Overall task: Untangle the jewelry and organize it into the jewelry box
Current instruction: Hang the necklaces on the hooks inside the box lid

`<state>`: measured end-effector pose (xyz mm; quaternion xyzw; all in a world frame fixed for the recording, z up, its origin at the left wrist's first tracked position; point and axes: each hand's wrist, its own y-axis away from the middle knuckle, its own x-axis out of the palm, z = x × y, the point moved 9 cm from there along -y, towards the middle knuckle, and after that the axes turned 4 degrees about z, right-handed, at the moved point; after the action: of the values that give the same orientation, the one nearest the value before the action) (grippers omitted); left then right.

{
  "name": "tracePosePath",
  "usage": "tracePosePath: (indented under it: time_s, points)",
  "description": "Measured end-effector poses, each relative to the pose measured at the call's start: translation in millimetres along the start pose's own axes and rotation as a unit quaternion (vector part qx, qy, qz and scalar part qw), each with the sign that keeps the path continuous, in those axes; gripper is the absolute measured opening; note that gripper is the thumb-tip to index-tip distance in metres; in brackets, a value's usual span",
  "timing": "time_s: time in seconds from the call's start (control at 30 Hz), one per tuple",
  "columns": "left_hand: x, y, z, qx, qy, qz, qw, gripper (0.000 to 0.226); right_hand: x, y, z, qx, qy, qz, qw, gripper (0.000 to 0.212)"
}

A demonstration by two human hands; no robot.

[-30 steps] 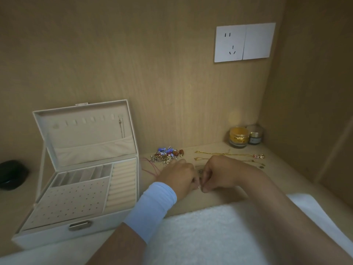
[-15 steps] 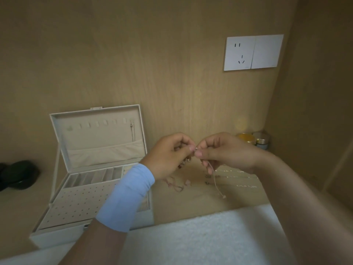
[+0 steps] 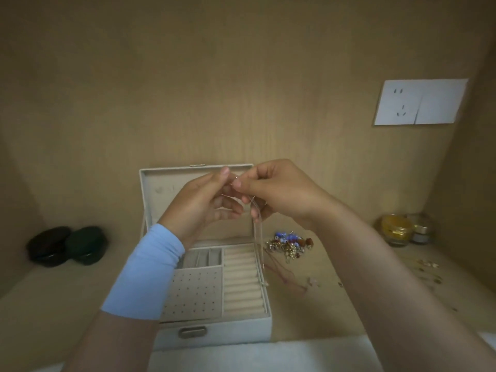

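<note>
Our left hand (image 3: 204, 204) and right hand (image 3: 280, 194) pinch a limp, likely fragile chain (image 3: 256, 237) by its top end, over the box (image 3: 236, 335).

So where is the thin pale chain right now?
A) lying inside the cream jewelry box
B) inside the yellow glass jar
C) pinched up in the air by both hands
C: the left hand and the right hand pinch the thin pale chain at its top, and the rest dangles free below them.
</note>
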<state>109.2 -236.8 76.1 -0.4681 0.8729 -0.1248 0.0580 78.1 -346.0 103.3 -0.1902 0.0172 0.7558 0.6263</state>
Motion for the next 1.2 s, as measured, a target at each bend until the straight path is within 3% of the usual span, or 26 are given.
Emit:
tracePosePath:
  time_s: [0.13, 0.27, 0.37, 0.7, 0.87, 1.07, 1.2]
  points:
    - [-30.5, 4.5, 9.3, 0.000, -0.044, -0.045, 0.998, 0.028, 19.4, -16.2, -19.4, 0.026, -0.001, -0.012, 1.000, 0.012]
    - [-49.1, 0.6, 18.7, -0.020, -0.091, -0.067, 0.993, 0.008, 24.4, -25.2, -39.9, 0.047, -0.012, -0.039, 0.998, 0.012]
    - [-59.0, -3.6, 21.4, -0.024, -0.123, -0.077, 0.989, 0.009, 24.7, -29.0, -51.5, 0.057, -0.010, -0.046, 0.997, 0.013]
    - [-50.1, -11.7, 42.8, -0.093, -0.217, 0.056, 0.970, 0.014, 24.2, -33.2, -66.5, 0.067, 0.009, 0.007, 0.998, 0.014]
    - [-48.9, -15.0, 49.7, -0.118, -0.189, 0.023, 0.975, 0.015, 20.7, -33.4, -64.4, 0.064, 0.026, -0.009, 0.998, 0.013]
    - [-48.6, -18.9, 54.3, -0.107, 0.015, 0.017, 0.994, 0.021, 19.5, -31.8, -60.3, 0.048, 0.055, -0.028, 0.997, 0.021]
    - [-48.4, -16.0, 45.9, -0.089, 0.043, 0.012, 0.995, 0.024, 14.2, -30.0, -45.2, 0.031, 0.062, -0.034, 0.997, 0.016]
